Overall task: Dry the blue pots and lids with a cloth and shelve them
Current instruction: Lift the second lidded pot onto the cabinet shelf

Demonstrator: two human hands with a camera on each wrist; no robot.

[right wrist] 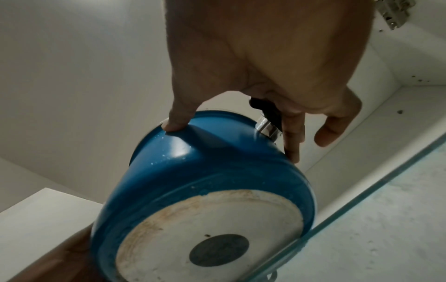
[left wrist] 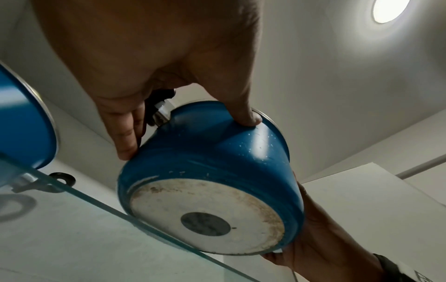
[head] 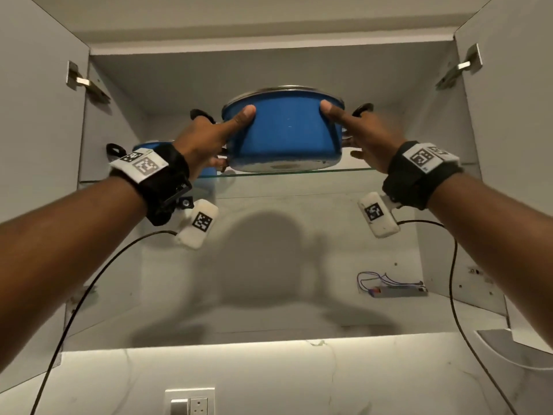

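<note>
Glass shelf (head: pixel 353 170) edge hides blue pot's (head: pixel 287 130) far base.

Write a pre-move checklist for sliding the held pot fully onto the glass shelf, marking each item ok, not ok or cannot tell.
1. Both hands hold the blue pot: left hand and right hand flank it, thumbs on its wall. Ok.
2. Pot base over the glass shelf: only the far part sits past the front edge; most overhangs. Not ok.
3. Room beside the second blue pot on the left: a gap shows. Ok.
4. Pot dry: small specks on the wall may be droplets. Cannot tell.
5. Cabinet doors open: hinges show on both sides. Ok.
</note>
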